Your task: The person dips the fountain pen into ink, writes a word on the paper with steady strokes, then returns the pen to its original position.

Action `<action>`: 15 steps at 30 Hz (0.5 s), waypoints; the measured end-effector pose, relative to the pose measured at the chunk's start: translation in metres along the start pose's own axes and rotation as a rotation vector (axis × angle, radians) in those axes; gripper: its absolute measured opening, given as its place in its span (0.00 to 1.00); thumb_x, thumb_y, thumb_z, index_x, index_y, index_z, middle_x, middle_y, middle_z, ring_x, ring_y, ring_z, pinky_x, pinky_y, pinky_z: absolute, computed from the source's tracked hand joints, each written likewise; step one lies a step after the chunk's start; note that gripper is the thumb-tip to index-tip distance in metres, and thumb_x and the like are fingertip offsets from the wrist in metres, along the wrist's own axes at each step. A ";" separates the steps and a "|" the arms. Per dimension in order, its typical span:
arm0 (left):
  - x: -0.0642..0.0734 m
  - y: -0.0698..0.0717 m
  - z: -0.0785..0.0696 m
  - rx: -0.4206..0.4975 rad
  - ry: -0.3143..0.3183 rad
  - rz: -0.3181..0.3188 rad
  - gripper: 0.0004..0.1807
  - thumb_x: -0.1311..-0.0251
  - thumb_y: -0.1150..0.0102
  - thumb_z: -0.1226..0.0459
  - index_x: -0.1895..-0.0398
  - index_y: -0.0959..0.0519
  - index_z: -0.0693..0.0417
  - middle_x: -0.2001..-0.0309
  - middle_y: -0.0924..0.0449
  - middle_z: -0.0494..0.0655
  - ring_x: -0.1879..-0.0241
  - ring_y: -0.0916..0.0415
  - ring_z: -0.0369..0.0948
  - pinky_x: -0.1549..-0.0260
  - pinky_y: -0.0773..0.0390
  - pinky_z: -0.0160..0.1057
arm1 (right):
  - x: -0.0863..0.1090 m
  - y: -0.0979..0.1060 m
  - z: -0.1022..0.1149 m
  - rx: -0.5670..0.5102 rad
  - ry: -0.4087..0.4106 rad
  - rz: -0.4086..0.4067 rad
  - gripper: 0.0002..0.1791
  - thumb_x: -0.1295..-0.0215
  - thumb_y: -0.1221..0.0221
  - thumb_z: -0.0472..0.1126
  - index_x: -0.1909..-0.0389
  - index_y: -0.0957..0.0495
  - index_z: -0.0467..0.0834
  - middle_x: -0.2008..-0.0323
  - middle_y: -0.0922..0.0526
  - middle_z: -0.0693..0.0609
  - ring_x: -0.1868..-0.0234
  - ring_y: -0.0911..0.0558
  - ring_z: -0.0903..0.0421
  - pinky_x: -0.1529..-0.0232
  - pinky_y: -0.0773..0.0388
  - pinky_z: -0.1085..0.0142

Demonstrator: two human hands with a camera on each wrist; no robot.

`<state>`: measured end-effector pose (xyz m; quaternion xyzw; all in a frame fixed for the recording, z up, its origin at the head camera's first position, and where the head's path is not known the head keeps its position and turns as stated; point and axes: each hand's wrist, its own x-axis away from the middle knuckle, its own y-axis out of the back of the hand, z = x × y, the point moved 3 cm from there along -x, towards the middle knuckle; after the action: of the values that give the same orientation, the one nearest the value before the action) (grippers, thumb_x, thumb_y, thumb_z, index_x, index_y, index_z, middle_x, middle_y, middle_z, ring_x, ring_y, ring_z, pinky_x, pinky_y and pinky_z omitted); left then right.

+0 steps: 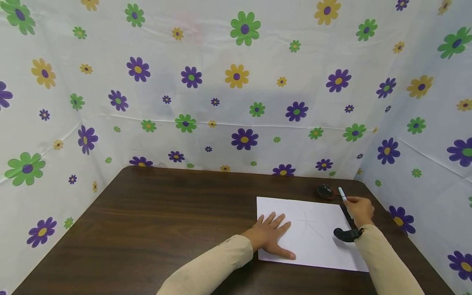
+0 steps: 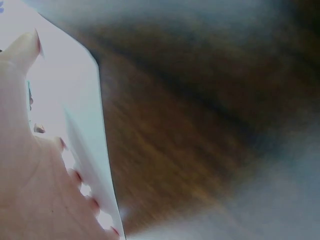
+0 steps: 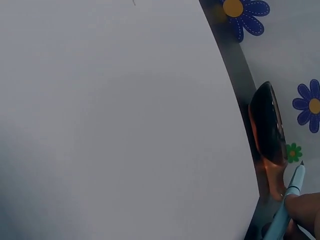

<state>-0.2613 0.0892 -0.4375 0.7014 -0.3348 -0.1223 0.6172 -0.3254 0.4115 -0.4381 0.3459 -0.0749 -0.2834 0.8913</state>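
Observation:
A white sheet of paper lies on the table, bearing a few thin pencil-like lines, a cross with a diagonal stroke. My left hand rests flat on its left part, fingers spread. The left wrist view shows the palm and thumb over the bright sheet. Beyond the sheet's upper right corner, my right hand pinches a slim white pen. In the right wrist view the pen points upward, its dark tip uncovered and clear of the paper.
A glossy dark rounded object with a reddish narrow part lies behind the sheet, near the pen. Brown wood-grain table spreads to the left. Flower-patterned cloth hangs behind and at both sides. A black wrist-camera mount juts over the paper.

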 end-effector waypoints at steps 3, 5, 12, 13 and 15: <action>-0.001 -0.001 0.000 -0.003 0.001 0.001 0.52 0.52 0.50 0.26 0.25 0.54 0.27 0.23 0.64 0.33 0.24 0.67 0.41 0.29 0.61 0.51 | 0.000 -0.003 -0.001 -0.003 -0.012 -0.005 0.19 0.32 0.48 0.37 0.47 0.25 0.27 0.48 0.25 0.28 0.46 0.30 0.33 0.55 0.34 0.44; -0.001 -0.001 0.000 -0.010 0.002 -0.002 0.52 0.52 0.51 0.26 0.25 0.55 0.27 0.23 0.64 0.32 0.24 0.67 0.40 0.29 0.61 0.51 | 0.000 -0.003 0.000 -0.002 -0.017 -0.012 0.19 0.32 0.48 0.37 0.47 0.25 0.28 0.48 0.25 0.28 0.46 0.31 0.33 0.53 0.34 0.43; -0.001 -0.001 0.000 -0.008 0.006 -0.004 0.52 0.52 0.50 0.26 0.25 0.54 0.27 0.23 0.64 0.32 0.24 0.67 0.41 0.28 0.61 0.50 | -0.004 -0.005 0.000 -0.009 -0.030 -0.016 0.19 0.31 0.49 0.37 0.47 0.25 0.28 0.47 0.25 0.29 0.45 0.31 0.33 0.51 0.34 0.43; -0.001 -0.001 0.000 -0.007 0.006 -0.003 0.52 0.52 0.50 0.26 0.25 0.54 0.27 0.23 0.64 0.33 0.24 0.67 0.41 0.28 0.61 0.50 | -0.005 -0.005 -0.001 -0.013 -0.032 -0.016 0.19 0.31 0.49 0.37 0.46 0.25 0.27 0.47 0.25 0.28 0.45 0.31 0.33 0.51 0.34 0.43; -0.001 -0.001 0.000 -0.009 0.004 -0.002 0.52 0.52 0.50 0.26 0.25 0.54 0.28 0.23 0.64 0.33 0.24 0.67 0.41 0.29 0.61 0.51 | -0.006 -0.006 -0.002 -0.018 -0.038 -0.020 0.19 0.31 0.49 0.38 0.46 0.26 0.27 0.47 0.26 0.28 0.45 0.31 0.33 0.50 0.35 0.42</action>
<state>-0.2621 0.0898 -0.4388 0.6992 -0.3324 -0.1231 0.6209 -0.3324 0.4123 -0.4427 0.3331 -0.0856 -0.2994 0.8900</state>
